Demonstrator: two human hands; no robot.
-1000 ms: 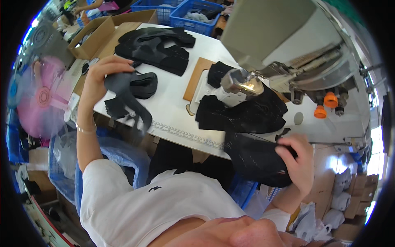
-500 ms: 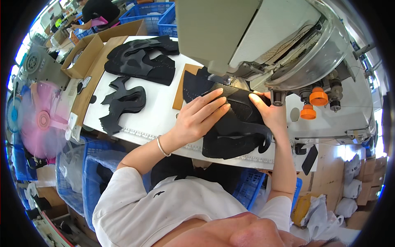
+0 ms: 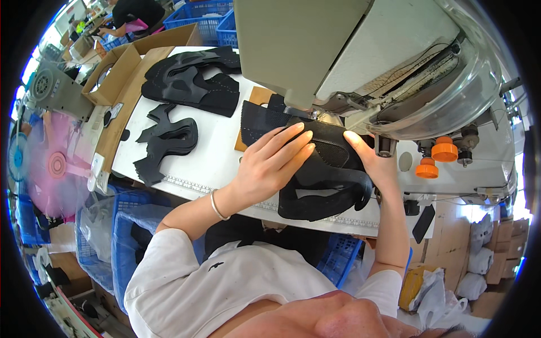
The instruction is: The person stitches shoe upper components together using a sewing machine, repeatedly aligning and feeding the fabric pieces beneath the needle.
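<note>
A black shoe upper piece (image 3: pixel 324 194) with a perforated panel lies under the needle area of a sewing machine (image 3: pixel 315 110). My left hand (image 3: pixel 273 160) rests flat on its left part, fingers stretched out and close together near the presser foot. At the right, my right hand (image 3: pixel 378 166) has its thumb on the upper's edge; its other fingers are mostly hidden by the machine. A curved black part of the upper hangs toward me over the table's ruler strip.
Stacks of black cut pieces (image 3: pixel 191 81) and curved black pieces (image 3: pixel 169 141) lie on the white table (image 3: pixel 217 163). A cardboard box (image 3: pixel 118 73) and pink fan (image 3: pixel 59 163) stand left. Orange knobs (image 3: pixel 444 149) project from the machine. Blue crates (image 3: pixel 338 256) sit below. Another person (image 3: pixel 135 14) works far left.
The black upper has turned slightly under the machine, its left edge shifting left. My right hand has moved a little to the right and nearer me; my left hand stays on the upper.
</note>
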